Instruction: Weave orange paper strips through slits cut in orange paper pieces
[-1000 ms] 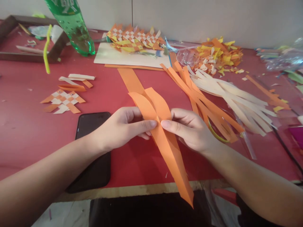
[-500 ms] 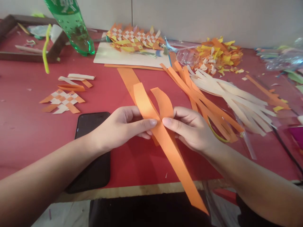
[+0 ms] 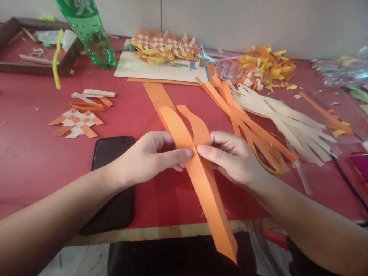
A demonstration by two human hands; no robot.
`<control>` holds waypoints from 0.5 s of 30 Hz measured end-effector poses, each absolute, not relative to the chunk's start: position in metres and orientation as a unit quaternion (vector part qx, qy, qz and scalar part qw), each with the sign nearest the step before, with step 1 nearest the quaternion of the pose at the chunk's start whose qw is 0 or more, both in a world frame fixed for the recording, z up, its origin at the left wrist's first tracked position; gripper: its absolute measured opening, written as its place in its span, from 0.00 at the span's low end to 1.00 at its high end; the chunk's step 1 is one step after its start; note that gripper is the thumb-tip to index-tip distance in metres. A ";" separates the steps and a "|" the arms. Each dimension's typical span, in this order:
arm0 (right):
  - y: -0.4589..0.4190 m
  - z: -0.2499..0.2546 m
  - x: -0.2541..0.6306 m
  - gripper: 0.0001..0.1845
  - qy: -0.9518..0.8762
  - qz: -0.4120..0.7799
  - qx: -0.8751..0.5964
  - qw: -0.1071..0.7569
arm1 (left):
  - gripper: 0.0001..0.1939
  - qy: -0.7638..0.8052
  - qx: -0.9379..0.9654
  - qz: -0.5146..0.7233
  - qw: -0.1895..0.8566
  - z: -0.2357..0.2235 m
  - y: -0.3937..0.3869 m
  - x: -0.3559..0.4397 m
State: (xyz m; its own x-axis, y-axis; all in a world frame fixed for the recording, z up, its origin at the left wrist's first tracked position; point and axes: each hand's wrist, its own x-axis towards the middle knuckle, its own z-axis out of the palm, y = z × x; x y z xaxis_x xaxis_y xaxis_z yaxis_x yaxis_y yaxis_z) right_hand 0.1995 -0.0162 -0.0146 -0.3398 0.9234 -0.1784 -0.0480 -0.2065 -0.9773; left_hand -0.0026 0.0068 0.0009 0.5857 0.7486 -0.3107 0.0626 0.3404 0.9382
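Note:
Both my hands pinch long orange paper strips [image 3: 201, 180] above the red table [image 3: 31, 153]. My left hand [image 3: 153, 155] grips them from the left with thumb and fingers closed. My right hand [image 3: 230, 157] is closed on them from the right, thumb tip almost meeting the left thumb. The strips' upper ends curl away from me; the lower ends hang past the table's front edge. A further orange strip [image 3: 156, 96] lies flat behind them.
A black phone [image 3: 113, 184] lies under my left wrist. A small woven orange-and-white piece [image 3: 76, 122] lies at left. Orange [image 3: 244, 119] and cream strips [image 3: 290, 119] fan out at right. A green bottle [image 3: 92, 34], woven pieces [image 3: 163, 46] and paper scraps [image 3: 264, 69] sit at the back.
The strips' lower ends swung right, then back left. The upper ends shifted and re-curled. Both hands stayed in nearly the same place.

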 end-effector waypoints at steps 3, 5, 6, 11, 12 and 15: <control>-0.016 -0.016 0.200 0.13 -0.509 0.624 -0.456 0.379 | 0.08 0.392 0.504 0.246 0.729 0.001 0.006 -0.003; -0.016 -0.017 0.200 0.15 -0.509 0.612 -0.468 0.383 | 0.09 0.389 0.491 0.246 0.739 0.002 0.005 -0.003; -0.016 -0.018 0.200 0.16 -0.508 0.608 -0.472 0.387 | 0.09 0.383 0.490 0.241 0.745 0.002 0.005 -0.003; -0.017 -0.017 0.200 0.14 -0.497 0.626 -0.465 0.381 | 0.09 0.379 0.526 0.206 0.733 0.006 0.003 -0.002; -0.018 -0.017 0.200 0.13 -0.495 0.638 -0.457 0.374 | 0.09 0.388 0.527 0.212 0.726 0.006 0.004 -0.002; -0.018 -0.016 0.200 0.10 -0.493 0.659 -0.437 0.362 | 0.09 0.395 0.527 0.232 0.715 0.006 0.005 -0.002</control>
